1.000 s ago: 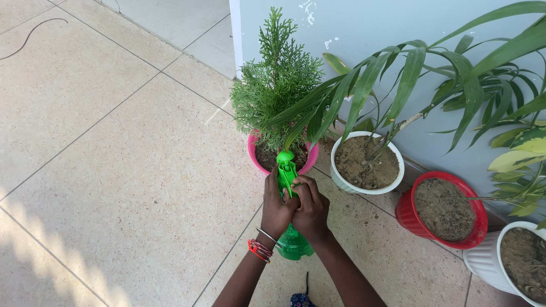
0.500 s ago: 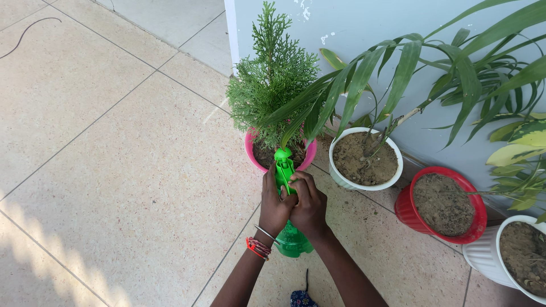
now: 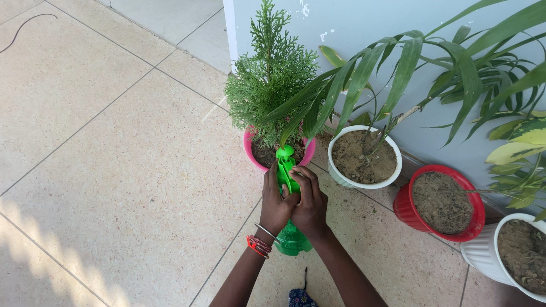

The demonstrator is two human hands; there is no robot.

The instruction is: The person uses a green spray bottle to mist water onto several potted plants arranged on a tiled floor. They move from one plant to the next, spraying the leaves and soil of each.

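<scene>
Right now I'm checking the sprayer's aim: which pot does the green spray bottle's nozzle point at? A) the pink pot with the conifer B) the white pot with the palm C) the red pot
A: both hands, left hand and right hand, grip the green spray bottle, whose nozzle sits at the pink pot rim.

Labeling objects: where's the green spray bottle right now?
Head view, lower centre: the green spray bottle is held in both hands, nozzle toward the pink pot.

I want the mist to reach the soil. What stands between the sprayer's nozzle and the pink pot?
Nothing solid: the green spray bottle, held in both hands, has its nozzle at the pink pot rim. Only drooping long leaves hang just above.
</scene>
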